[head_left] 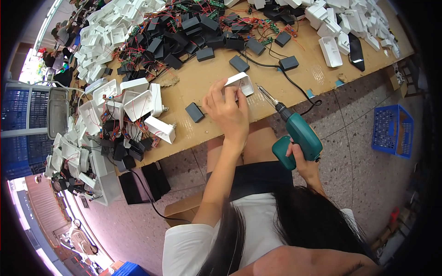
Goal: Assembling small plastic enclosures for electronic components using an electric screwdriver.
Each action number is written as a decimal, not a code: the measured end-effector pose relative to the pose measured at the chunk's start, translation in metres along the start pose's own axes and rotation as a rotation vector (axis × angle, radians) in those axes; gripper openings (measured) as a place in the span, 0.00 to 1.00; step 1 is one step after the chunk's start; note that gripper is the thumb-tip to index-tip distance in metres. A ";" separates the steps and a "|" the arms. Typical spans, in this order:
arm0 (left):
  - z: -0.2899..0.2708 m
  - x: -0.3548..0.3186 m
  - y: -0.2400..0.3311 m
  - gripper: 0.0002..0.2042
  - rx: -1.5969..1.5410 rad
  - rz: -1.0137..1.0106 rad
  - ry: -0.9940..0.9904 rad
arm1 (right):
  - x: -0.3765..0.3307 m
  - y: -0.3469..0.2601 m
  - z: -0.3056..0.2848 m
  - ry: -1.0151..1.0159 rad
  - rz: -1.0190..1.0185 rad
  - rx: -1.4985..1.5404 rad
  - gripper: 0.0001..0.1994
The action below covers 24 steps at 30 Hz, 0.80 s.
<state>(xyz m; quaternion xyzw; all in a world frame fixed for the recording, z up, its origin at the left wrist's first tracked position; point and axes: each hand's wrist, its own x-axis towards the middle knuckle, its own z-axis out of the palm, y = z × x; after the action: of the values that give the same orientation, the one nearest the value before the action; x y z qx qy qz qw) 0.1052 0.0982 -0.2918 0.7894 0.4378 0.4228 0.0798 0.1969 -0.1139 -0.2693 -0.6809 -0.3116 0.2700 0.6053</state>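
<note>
left hand [225,112] at white case [248,86], can't tell grip; right hand [301,159] clamped on drill [302,133]; shifting case could make 3 o'clock bit [267,95] slip.

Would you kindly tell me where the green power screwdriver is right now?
In the head view, the green power screwdriver is right of centre in the right hand, its tip near the white plastic housing by the left hand.
</note>
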 end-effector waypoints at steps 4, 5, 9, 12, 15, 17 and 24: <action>-0.026 0.005 0.006 0.11 -0.131 0.007 -0.041 | -0.010 0.002 -0.013 0.011 0.009 0.002 0.07; -0.035 0.008 0.007 0.11 -0.131 0.008 -0.043 | -0.012 0.002 -0.017 0.009 0.005 -0.003 0.07; -0.084 0.018 -0.023 0.12 -0.311 0.106 -0.276 | -0.019 -0.004 -0.028 0.051 0.036 0.073 0.07; -0.122 0.023 -0.036 0.17 -0.197 0.328 -0.517 | -0.021 -0.009 -0.036 0.029 0.037 0.095 0.07; -0.133 0.016 -0.039 0.21 -0.188 0.562 -0.708 | -0.024 -0.012 -0.039 0.011 -0.013 0.083 0.07; -0.130 0.009 -0.037 0.20 -0.206 0.612 -0.729 | -0.027 -0.016 -0.039 0.007 -0.007 0.076 0.08; -0.113 0.013 -0.027 0.13 -0.287 0.775 -0.798 | -0.032 -0.016 -0.046 -0.019 -0.071 0.006 0.08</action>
<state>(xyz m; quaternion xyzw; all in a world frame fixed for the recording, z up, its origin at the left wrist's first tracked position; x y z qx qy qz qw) 0.0086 0.0971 -0.2260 0.9720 -0.0091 0.1458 0.1843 0.2084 -0.1669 -0.2480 -0.6649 -0.3405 0.2559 0.6136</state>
